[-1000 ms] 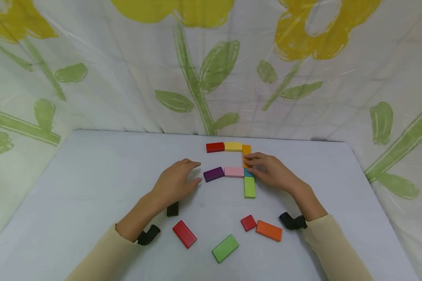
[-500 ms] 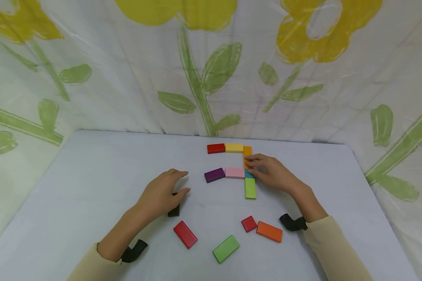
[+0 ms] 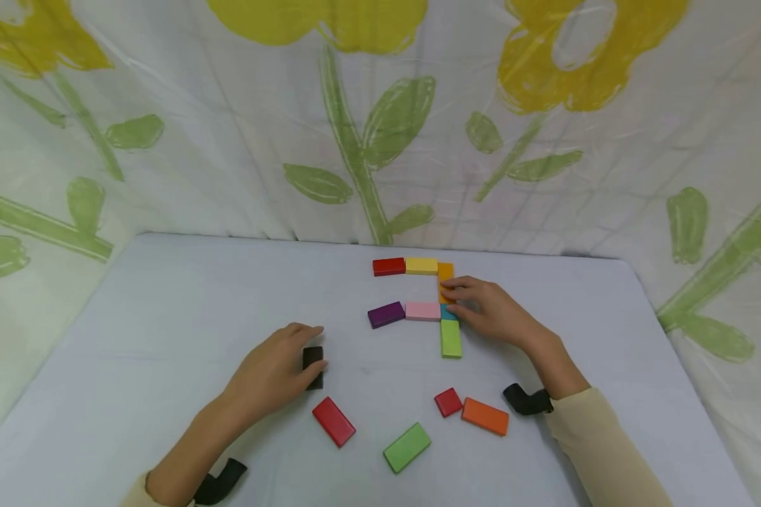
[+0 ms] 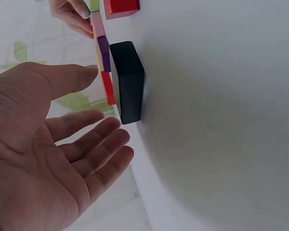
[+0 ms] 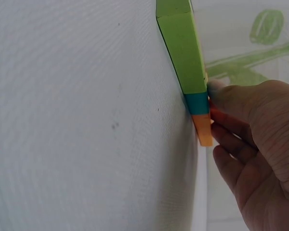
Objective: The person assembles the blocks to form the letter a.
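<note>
My left hand [image 3: 277,370] reaches over the black block [image 3: 313,368], thumb and fingers spread and nothing between them. In the left wrist view the black block [image 4: 127,82] lies just beyond those fingertips. My right hand [image 3: 491,310] rests at the right-hand column of blocks. Its thumb is at the teal block [image 5: 197,103], and its fingertips lie over the orange-yellow block [image 3: 445,273]. Below the teal one sits a lime green block [image 3: 451,339]. A pink block [image 3: 422,311] and a purple block [image 3: 386,315], slightly tilted, run leftward from there.
A dark red block [image 3: 389,267] and a yellow block [image 3: 421,266] form the top row. Nearer lie a red block [image 3: 334,422], a green block [image 3: 407,448], a small red block [image 3: 448,402] and an orange block [image 3: 485,417]. A flowered curtain [image 3: 228,141] hangs behind the table.
My left hand has drawn back from beside the purple block, toward the lower left, to over the black block. The right hand stays at the column, and the blocks keep their places.
</note>
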A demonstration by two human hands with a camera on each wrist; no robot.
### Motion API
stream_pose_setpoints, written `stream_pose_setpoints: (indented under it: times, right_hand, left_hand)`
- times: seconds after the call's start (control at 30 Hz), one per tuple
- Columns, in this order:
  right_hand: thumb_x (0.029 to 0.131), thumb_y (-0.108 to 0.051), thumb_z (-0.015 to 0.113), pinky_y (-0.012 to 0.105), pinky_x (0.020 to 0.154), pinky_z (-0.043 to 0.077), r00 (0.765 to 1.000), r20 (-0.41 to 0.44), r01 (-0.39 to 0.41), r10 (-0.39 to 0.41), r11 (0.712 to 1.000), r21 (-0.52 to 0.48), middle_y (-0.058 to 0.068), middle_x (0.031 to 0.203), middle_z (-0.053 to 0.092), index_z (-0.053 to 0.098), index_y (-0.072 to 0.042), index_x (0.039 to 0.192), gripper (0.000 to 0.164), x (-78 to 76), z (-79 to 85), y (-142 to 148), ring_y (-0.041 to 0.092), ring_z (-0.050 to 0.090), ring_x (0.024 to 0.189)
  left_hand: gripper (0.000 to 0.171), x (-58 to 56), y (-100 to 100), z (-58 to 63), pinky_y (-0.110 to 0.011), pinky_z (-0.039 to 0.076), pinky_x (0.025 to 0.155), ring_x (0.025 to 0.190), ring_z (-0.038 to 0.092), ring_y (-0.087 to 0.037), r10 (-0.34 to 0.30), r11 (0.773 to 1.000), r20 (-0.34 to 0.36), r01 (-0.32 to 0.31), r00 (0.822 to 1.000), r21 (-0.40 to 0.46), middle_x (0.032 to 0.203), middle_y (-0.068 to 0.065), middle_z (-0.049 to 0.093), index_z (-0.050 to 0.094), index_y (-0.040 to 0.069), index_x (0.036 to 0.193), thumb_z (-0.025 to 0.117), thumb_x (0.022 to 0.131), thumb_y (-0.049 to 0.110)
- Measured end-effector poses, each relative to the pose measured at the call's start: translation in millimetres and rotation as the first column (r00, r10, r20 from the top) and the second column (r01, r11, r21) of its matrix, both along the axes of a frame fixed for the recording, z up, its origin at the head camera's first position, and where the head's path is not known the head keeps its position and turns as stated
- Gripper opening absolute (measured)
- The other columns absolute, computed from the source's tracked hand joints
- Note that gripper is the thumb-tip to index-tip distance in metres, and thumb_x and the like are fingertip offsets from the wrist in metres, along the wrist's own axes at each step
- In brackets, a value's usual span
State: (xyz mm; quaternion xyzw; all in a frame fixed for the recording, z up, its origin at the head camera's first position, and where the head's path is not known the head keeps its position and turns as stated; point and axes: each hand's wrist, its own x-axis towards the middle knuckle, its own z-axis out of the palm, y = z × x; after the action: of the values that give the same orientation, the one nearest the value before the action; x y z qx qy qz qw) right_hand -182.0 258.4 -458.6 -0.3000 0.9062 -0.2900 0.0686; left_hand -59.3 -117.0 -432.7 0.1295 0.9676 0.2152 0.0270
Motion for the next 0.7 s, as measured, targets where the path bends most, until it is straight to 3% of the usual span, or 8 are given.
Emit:
stream_pose_setpoints:
  times: [0.17, 0.37, 0.7]
  right_hand:
    - [0.101, -0.012, 0.072, 0.059, 0.116, 0.049, 1.000, 0.005, 0.009, -0.009, 1.000, 0.013, 0.015, 0.147, 0.066, 0.070, 0.000, 0.135, 0.036, 0.8, -0.8, 0, 0.041, 0.058, 0.140]
    - [0.101, -0.011, 0.071, 0.059, 0.117, 0.048, 1.000, 0.018, 0.001, 0.000, 1.000, -0.013, 0.015, 0.148, 0.065, 0.069, 0.000, 0.137, 0.038, -0.4, -1.4, -2, 0.040, 0.057, 0.142]
    - [0.102, -0.011, 0.070, 0.059, 0.117, 0.048, 1.000, -0.005, -0.002, 0.002, 1.000, 0.006, 0.015, 0.148, 0.065, 0.069, 0.000, 0.137, 0.037, -2.5, -1.0, -1, 0.040, 0.058, 0.141]
  left_hand:
    - [0.052, 10.9, -5, -5.7, -0.046, 0.061, 0.100, 0.122, 0.069, -0.026, -0.004, 1.000, 0.003, 0.004, 1.000, -0.005, 0.130, -0.007, 0.071, 0.067, 0.005, 0.139, 0.082, 0.093, 0.024]
    - [0.051, 19.7, -11, -6.4, -0.044, 0.063, 0.096, 0.120, 0.069, -0.025, 0.014, 0.999, -0.042, -0.016, 0.999, -0.037, 0.128, -0.006, 0.071, 0.068, 0.006, 0.136, 0.084, 0.091, 0.023]
    - [0.057, 23.6, -14, -6.4, -0.044, 0.062, 0.098, 0.123, 0.068, -0.025, -0.017, 0.999, -0.055, 0.015, 0.998, -0.030, 0.133, -0.005, 0.068, 0.068, 0.005, 0.138, 0.087, 0.089, 0.026]
